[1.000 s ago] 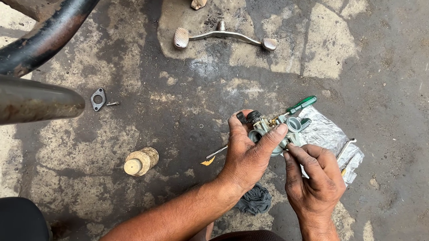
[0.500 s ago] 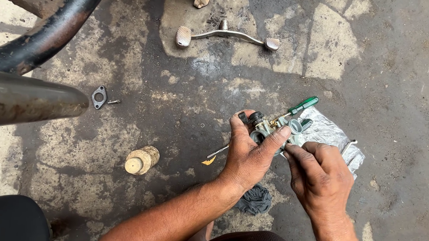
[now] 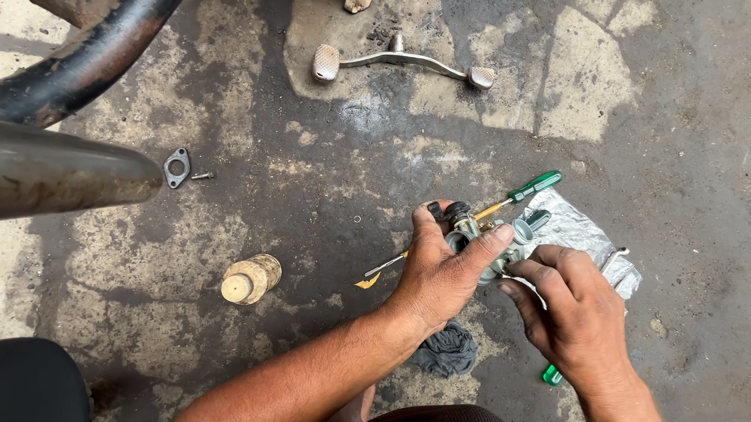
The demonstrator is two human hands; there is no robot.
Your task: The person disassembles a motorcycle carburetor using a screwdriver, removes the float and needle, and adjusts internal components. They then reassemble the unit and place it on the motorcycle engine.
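Carburetor [image 3: 481, 238], small and grey, sits right of centre in the frame, gripped by the left hand [image 3: 441, 274] while the right hand [image 3: 576, 311] pinches at its lower side, so a firm steady grip looks like the way to keep it from twisting. Green-handled screwdriver [image 3: 526, 189] and crumpled foil [image 3: 580, 239] lie just behind on the stained floor [image 3: 697, 125]. Compared with a second ago the right hand has slid lower and further right, everything else stayed put.

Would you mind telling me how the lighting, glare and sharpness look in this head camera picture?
Head view: soft, even daylight with faint shadows; the left hand, right hand and small metal part they hold are sharp; mild glare shows on the crinkled foil and the metal lever; the thick pipe at the left edge looks slightly soft, being close to the camera.
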